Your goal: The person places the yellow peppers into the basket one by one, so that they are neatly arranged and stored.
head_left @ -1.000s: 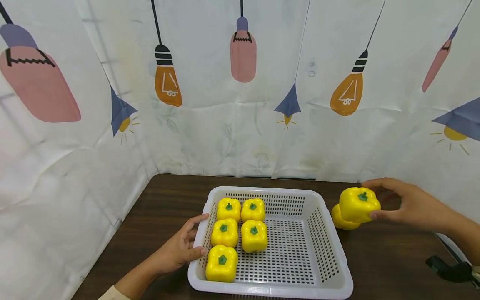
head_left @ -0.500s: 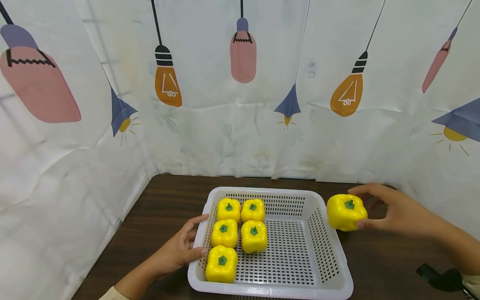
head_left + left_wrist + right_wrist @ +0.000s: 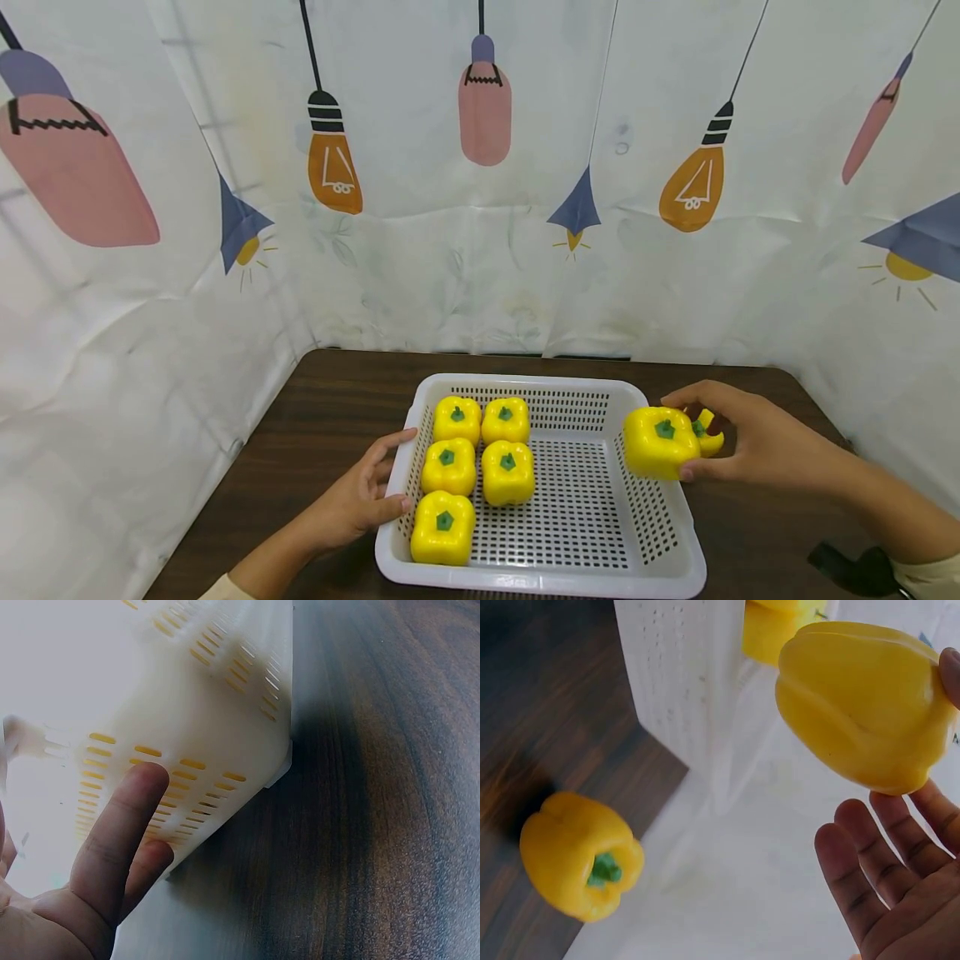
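My right hand [image 3: 765, 442] pinches a yellow bell pepper [image 3: 648, 450] with a green stem between thumb and fingertips, above the right rim of a white perforated basket [image 3: 663, 542]. In the right wrist view the same pepper [image 3: 862, 705] sits against the fingertips. Another yellow pepper [image 3: 574, 855] lies on the table outside the basket; the right hand partly hides it in the head view. My left hand [image 3: 352, 496] rests on the basket's left rim. The left wrist view shows its fingers [image 3: 120, 832] extended along the outer wall. Several yellow peppers [image 3: 442, 529] stand upright in the basket's left half.
A dark wooden table [image 3: 337, 400] bears the basket. Behind and to the left hangs a pale curtain [image 3: 420, 275] printed with lamps. A black object [image 3: 855, 571] is near the right forearm.
My right hand has carried the pepper leftward and slightly down, from beside the basket to over its right rim. The pepper behind it has stayed on the table. My left hand has stayed put.
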### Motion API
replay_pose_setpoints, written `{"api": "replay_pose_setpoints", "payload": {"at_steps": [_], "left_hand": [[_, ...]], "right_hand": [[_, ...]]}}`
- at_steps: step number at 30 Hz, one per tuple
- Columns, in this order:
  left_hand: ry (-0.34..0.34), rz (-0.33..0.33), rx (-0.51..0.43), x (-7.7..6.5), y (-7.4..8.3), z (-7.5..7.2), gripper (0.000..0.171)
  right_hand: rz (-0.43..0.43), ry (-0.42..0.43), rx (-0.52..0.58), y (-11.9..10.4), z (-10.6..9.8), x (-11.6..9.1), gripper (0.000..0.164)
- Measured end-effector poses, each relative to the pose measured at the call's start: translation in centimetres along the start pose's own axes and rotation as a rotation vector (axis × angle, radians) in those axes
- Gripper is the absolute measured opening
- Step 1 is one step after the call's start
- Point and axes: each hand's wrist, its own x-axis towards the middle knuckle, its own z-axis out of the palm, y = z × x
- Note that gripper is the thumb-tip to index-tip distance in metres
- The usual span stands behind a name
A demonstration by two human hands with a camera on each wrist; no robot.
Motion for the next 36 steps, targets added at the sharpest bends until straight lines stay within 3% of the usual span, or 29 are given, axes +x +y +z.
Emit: {"api": "replay_pose_setpoints", "payload": {"at_steps": [3,22,36], "left_hand": [[0.001,0.001,-0.002,0.0,0.0,0.0,0.083],[-0.010,0.018,-0.013,0.1,-0.2,-0.2,0.085],[-0.002,0.003,-0.012,0.1,-0.2,-0.1,0.085]], "right_hand": [[0.021,-0.024,0.010,-0.5,0.5,0.2,0.070],[-0.076,-0.045,0.030,-2.1,3.3,1.1,0.069],[-0.060,-0.085,0.034,-3.3,5.4,1.4,0.071]]}}
